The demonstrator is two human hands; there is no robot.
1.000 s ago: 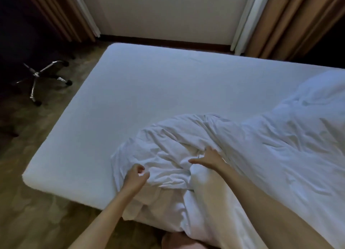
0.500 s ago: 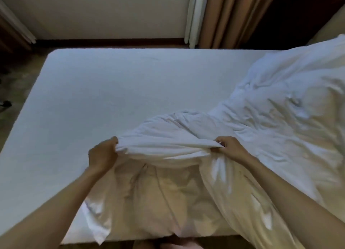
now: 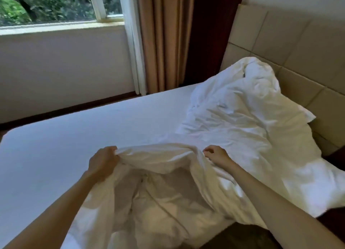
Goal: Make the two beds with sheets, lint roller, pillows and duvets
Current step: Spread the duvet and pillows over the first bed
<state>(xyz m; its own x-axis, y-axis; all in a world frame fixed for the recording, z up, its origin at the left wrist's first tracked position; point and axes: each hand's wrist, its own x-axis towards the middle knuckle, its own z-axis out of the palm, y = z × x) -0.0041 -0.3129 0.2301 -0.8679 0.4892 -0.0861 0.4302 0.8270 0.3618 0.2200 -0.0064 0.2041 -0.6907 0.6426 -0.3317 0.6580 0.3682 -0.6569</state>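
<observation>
A crumpled white duvet [image 3: 233, 121] lies across the right half of the bed, piled up against the headboard. The bed [image 3: 74, 136] has a smooth white fitted sheet, bare on its left half. My left hand [image 3: 102, 161] grips the duvet's near edge and holds it lifted, so the cover's opening gapes toward me. My right hand [image 3: 216, 154] is at the same raised edge to the right, fingers curled, with the fabric running under them; whether it still holds the cloth I cannot tell. A white pillow corner [image 3: 306, 116] shows under the duvet by the headboard.
A beige padded headboard [image 3: 298, 48] stands at the right. Tan curtains [image 3: 160, 39] hang in the far corner beside a window [image 3: 56, 3] over a low wall. A dark floor strip runs between the bed's far side and that wall.
My view has swung right and up, from the bed's foot to the headboard and window. Both hands went from pressing on the bunched duvet to lifting its edge up and apart.
</observation>
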